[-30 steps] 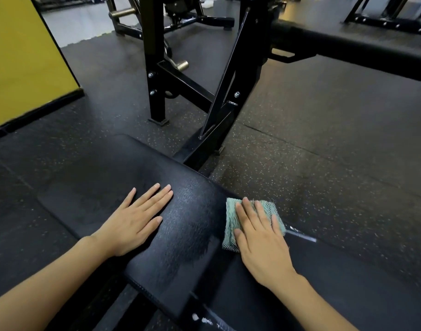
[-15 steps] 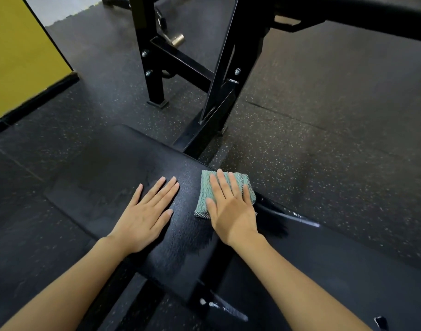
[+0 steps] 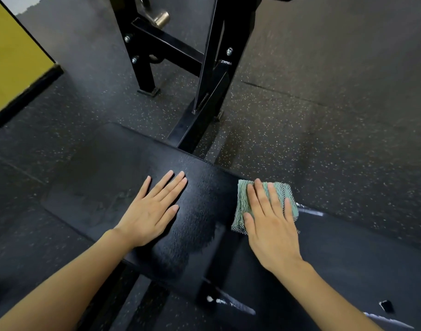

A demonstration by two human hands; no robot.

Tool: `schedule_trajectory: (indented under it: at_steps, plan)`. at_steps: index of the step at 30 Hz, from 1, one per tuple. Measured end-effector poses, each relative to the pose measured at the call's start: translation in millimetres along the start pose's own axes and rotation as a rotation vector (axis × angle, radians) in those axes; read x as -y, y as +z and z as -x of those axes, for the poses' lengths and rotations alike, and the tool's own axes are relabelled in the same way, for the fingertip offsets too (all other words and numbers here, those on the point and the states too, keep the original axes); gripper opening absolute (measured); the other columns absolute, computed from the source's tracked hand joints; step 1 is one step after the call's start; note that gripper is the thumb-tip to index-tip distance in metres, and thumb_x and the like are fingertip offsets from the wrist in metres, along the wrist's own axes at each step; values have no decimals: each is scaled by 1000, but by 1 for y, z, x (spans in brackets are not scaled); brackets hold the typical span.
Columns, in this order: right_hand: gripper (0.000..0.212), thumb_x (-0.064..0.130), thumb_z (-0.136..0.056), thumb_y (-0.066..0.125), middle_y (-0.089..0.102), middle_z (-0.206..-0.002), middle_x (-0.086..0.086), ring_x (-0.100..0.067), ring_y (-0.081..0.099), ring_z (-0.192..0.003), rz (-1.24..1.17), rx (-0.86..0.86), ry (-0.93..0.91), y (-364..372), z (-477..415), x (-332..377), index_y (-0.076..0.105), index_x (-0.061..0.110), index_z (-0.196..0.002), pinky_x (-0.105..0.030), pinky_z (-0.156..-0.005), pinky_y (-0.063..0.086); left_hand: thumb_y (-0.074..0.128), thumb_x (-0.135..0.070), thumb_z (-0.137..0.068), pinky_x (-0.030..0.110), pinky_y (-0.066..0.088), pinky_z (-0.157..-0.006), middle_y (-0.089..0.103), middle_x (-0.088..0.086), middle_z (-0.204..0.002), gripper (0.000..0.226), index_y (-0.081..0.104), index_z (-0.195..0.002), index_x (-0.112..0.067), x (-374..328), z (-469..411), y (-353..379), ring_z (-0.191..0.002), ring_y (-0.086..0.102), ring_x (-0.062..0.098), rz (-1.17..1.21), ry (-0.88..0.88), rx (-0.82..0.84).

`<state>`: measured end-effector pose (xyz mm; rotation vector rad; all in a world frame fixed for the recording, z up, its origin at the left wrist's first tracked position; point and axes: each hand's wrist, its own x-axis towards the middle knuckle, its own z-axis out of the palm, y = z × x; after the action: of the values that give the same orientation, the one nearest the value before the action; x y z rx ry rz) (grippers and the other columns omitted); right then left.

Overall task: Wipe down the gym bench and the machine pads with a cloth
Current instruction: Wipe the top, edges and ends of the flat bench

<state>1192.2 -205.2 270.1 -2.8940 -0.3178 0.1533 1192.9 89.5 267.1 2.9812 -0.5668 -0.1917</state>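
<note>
A black padded bench seat fills the lower middle of the head view, with a second black pad joining it on the right. A folded green cloth lies at the far edge where the two pads meet. My right hand presses flat on the cloth with straight fingers. Flat on the seat pad, my left hand rests to the left of the cloth and apart from it. A damp sheen shows on the pad between the hands.
The machine's black steel frame stands on the speckled rubber floor just beyond the bench. A metal peg juts out near the top. A yellow wall panel is at the left.
My right hand slid the cloth left along the far edge of the pad, then back to the right. The left hand stayed flat on the seat. The view tilted further down.
</note>
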Motion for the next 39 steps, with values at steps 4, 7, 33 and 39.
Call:
schedule_trajectory:
  at_steps: [4,7,33,39]
  plan:
    - [59,37,-99,26,28,-161,-1,-26,23,-149,-14,5,-64,7,-13,25,33,15,-154,-46,-118,10,20,-36,-106,44,-4,-123,7,-9,-167,57,12,-160,-21,-1,-9,-1,-154,2,14,14,27,2]
    - [65,39,-97,16,22,-163,-3,-28,19,-151,12,88,-108,6,-31,50,24,13,-156,-49,-121,12,22,-36,-106,45,-1,-122,9,-9,-167,57,14,-160,-21,-6,-14,0,-154,4,14,19,16,-15]
    - [64,39,-98,8,5,-167,3,-23,2,-153,-10,70,40,9,-30,57,9,18,-159,-49,-121,4,26,-38,-104,46,5,-123,12,-6,-167,59,17,-159,-21,-9,-15,-2,-154,7,14,88,8,-13]
    - [60,36,-100,19,20,-164,1,-23,16,-152,-28,52,31,16,-52,88,25,17,-157,-49,-120,10,29,-39,-103,45,5,-123,12,-3,-167,61,21,-158,-15,-4,-13,-6,-154,7,16,93,64,13]
